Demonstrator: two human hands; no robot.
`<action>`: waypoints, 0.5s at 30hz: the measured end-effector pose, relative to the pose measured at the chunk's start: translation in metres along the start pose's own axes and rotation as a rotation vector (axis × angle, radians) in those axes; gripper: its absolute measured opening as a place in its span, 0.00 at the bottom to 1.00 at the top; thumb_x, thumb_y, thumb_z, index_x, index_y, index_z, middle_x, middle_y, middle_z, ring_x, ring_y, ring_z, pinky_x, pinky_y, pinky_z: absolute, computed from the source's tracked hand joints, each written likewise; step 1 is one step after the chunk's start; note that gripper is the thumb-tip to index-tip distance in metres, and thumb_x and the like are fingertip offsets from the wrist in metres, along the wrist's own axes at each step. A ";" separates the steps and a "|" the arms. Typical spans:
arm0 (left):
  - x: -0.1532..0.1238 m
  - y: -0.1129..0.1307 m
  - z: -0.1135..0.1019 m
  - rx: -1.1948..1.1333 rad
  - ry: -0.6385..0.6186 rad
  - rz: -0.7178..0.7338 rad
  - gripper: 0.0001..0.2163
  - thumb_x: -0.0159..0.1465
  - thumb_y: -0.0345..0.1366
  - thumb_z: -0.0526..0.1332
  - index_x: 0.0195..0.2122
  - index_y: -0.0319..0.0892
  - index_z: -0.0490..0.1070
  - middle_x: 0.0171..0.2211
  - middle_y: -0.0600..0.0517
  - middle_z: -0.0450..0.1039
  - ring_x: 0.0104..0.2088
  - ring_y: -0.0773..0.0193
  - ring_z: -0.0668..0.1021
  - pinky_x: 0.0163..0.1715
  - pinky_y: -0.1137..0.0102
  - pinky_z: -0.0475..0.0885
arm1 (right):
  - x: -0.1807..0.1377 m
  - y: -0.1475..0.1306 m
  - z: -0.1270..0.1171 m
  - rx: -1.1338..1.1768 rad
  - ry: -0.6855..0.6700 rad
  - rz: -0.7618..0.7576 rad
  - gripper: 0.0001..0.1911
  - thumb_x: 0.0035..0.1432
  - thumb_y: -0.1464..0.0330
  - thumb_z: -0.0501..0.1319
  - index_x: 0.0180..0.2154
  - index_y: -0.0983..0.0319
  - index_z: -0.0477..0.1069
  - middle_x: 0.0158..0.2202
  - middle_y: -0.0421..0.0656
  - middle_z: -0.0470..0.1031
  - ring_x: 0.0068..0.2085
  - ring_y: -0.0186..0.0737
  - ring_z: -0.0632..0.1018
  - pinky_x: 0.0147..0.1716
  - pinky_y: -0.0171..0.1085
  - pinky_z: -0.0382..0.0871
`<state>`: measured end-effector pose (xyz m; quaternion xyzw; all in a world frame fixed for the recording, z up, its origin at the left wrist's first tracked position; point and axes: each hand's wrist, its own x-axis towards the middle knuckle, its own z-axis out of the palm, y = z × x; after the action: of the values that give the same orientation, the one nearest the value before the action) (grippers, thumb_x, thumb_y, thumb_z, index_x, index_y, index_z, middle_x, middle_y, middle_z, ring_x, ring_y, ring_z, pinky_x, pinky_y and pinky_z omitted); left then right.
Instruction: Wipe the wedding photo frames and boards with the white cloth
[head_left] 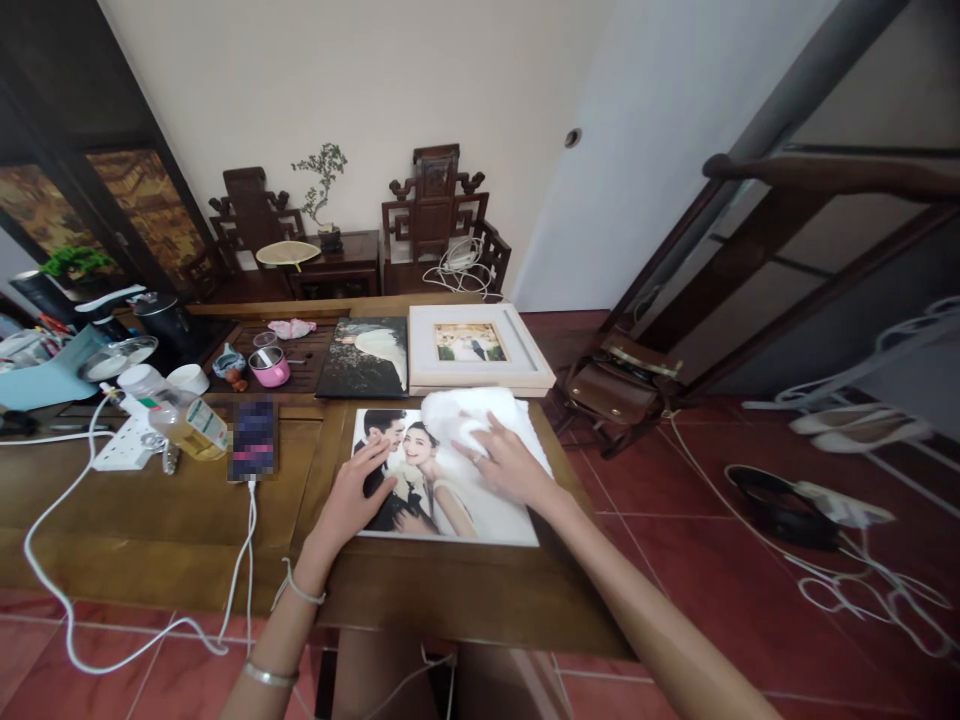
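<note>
A large wedding photo print of a couple lies flat on the wooden table. On its left part rests my left hand, its fingers stretched out and holding nothing. My right hand is over the upper right of the print, slightly blurred, with its fingers bent around a small white wad of cloth or tissue. Just beyond the fingers, a folded white towel covers the print's top edge. Behind it lie a white-framed photo and a dark photo panel, side by side.
To the left are a phone on a charging cable, a bottle of yellowish liquid, a white power strip and a pink cup. A brown bag sits on a chair right of the table. Cables trail over the red tiles.
</note>
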<state>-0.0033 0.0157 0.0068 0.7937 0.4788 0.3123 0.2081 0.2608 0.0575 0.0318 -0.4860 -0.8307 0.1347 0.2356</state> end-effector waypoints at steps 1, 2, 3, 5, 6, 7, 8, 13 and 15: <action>0.000 0.000 0.000 -0.002 0.000 0.000 0.19 0.63 0.39 0.56 0.56 0.46 0.65 0.59 0.48 0.63 0.62 0.57 0.62 0.60 0.57 0.58 | -0.011 -0.004 0.002 0.003 0.004 -0.017 0.11 0.60 0.71 0.50 0.34 0.59 0.71 0.43 0.46 0.76 0.55 0.49 0.69 0.60 0.52 0.52; 0.000 0.001 0.000 -0.005 0.002 0.002 0.19 0.63 0.39 0.56 0.56 0.46 0.65 0.59 0.48 0.63 0.62 0.57 0.62 0.60 0.57 0.58 | -0.025 -0.010 0.003 0.003 0.002 -0.033 0.11 0.58 0.72 0.51 0.35 0.60 0.71 0.48 0.48 0.74 0.59 0.50 0.65 0.60 0.54 0.52; 0.000 0.001 0.000 -0.005 0.003 0.003 0.19 0.64 0.39 0.56 0.56 0.46 0.65 0.59 0.48 0.64 0.62 0.57 0.62 0.60 0.57 0.58 | -0.039 -0.017 0.004 0.003 -0.007 -0.047 0.10 0.56 0.72 0.52 0.35 0.61 0.72 0.53 0.49 0.70 0.61 0.52 0.62 0.59 0.56 0.52; 0.000 0.002 0.000 0.000 0.002 -0.004 0.19 0.64 0.40 0.56 0.56 0.46 0.65 0.59 0.48 0.63 0.62 0.57 0.62 0.60 0.57 0.58 | -0.071 -0.033 0.002 0.001 -0.045 -0.065 0.08 0.54 0.72 0.54 0.32 0.62 0.71 0.59 0.51 0.63 0.63 0.54 0.56 0.58 0.58 0.54; 0.000 0.003 0.000 0.005 -0.001 -0.010 0.19 0.64 0.40 0.56 0.56 0.46 0.65 0.59 0.48 0.63 0.62 0.57 0.62 0.60 0.57 0.58 | -0.086 -0.043 -0.001 0.005 -0.073 -0.075 0.07 0.54 0.72 0.54 0.31 0.62 0.71 0.61 0.50 0.60 0.64 0.54 0.53 0.58 0.58 0.54; -0.001 0.003 0.000 0.010 -0.005 -0.015 0.19 0.64 0.40 0.55 0.56 0.46 0.65 0.59 0.48 0.63 0.62 0.57 0.62 0.60 0.57 0.58 | -0.100 -0.053 -0.004 0.010 -0.103 -0.090 0.07 0.54 0.73 0.54 0.30 0.62 0.71 0.62 0.49 0.57 0.65 0.54 0.50 0.59 0.57 0.54; -0.001 0.004 0.000 0.016 -0.011 -0.017 0.19 0.64 0.40 0.55 0.57 0.46 0.64 0.60 0.48 0.62 0.62 0.57 0.61 0.60 0.57 0.58 | -0.112 -0.062 -0.007 0.022 -0.137 -0.101 0.08 0.52 0.75 0.54 0.29 0.61 0.70 0.63 0.47 0.57 0.65 0.54 0.49 0.59 0.57 0.54; -0.002 0.005 -0.001 0.036 -0.022 0.017 0.20 0.64 0.39 0.55 0.58 0.47 0.62 0.60 0.49 0.61 0.63 0.58 0.60 0.60 0.56 0.57 | -0.138 -0.089 -0.023 0.077 -0.322 -0.114 0.07 0.50 0.76 0.55 0.27 0.61 0.69 0.62 0.47 0.57 0.64 0.54 0.52 0.61 0.57 0.51; -0.001 0.005 -0.001 0.038 -0.024 0.024 0.20 0.64 0.39 0.55 0.58 0.47 0.62 0.60 0.49 0.61 0.63 0.58 0.60 0.61 0.56 0.57 | -0.129 -0.085 -0.023 0.075 -0.307 -0.092 0.07 0.53 0.74 0.55 0.28 0.62 0.70 0.62 0.49 0.58 0.64 0.55 0.52 0.60 0.57 0.52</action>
<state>-0.0015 0.0125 0.0098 0.8069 0.4726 0.2959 0.1949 0.2629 -0.0970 0.0566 -0.4122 -0.8727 0.2272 0.1298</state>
